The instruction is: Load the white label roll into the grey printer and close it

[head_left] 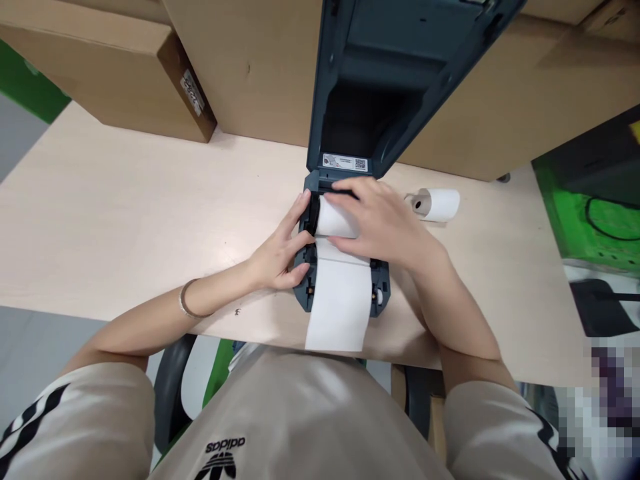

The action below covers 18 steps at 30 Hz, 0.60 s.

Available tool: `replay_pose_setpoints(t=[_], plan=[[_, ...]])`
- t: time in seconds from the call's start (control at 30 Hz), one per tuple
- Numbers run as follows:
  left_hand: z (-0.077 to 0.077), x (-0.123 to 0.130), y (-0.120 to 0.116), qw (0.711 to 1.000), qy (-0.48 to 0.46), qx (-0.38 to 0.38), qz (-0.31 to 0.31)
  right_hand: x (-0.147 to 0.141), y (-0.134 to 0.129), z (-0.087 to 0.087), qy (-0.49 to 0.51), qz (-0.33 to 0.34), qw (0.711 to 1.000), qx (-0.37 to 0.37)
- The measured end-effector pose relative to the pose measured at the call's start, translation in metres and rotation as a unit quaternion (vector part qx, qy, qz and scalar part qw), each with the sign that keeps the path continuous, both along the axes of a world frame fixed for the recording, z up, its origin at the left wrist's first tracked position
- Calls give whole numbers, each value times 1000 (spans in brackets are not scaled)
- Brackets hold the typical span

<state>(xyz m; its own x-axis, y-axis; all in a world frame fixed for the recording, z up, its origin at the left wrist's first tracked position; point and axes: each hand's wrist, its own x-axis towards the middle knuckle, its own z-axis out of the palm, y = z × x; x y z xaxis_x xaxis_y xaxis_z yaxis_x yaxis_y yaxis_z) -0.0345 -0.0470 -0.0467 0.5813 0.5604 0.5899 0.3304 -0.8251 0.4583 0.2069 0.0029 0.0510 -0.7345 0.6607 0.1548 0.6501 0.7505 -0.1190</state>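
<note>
A dark blue-grey label printer (383,277) stands on the table in front of me with its lid (395,73) raised. Inside it lies a white label roll (336,217), and its strip (340,307) runs out over the front towards the table edge. My right hand (383,220) reaches in from the right, closed about the roll, fingers over the back and thumb on the front. Against the printer's left side rests my left hand (283,253), its fingers spread apart and touching the rim. The right end of the roll is hidden under my right hand.
A second white paper roll (443,205) lies on the table (150,213) right of the printer. Large cardboard boxes (260,73) stand behind the raised lid, and a flatter box (95,73) is at the back left. A green surface (575,220) lies beyond the right table edge.
</note>
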Motion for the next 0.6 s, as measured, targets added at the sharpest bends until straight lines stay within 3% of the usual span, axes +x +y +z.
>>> replay_pose_setpoints(t=[0.13, 0.27, 0.43, 0.6], plan=[[-2, 0, -1, 1000, -7, -1, 12, -12, 2, -16, -56, -14, 997, -45], [-7, -1, 0, 1000, -18, 2, 12, -19, 6, -17, -68, -37, 996, -43], [-9, -1, 0, 1000, -22, 0, 18, -21, 0, 1, -75, -45, 996, -28], [-7, 0, -1, 1000, -26, -4, 15, -7, -22, 32, -60, -49, 997, -2]])
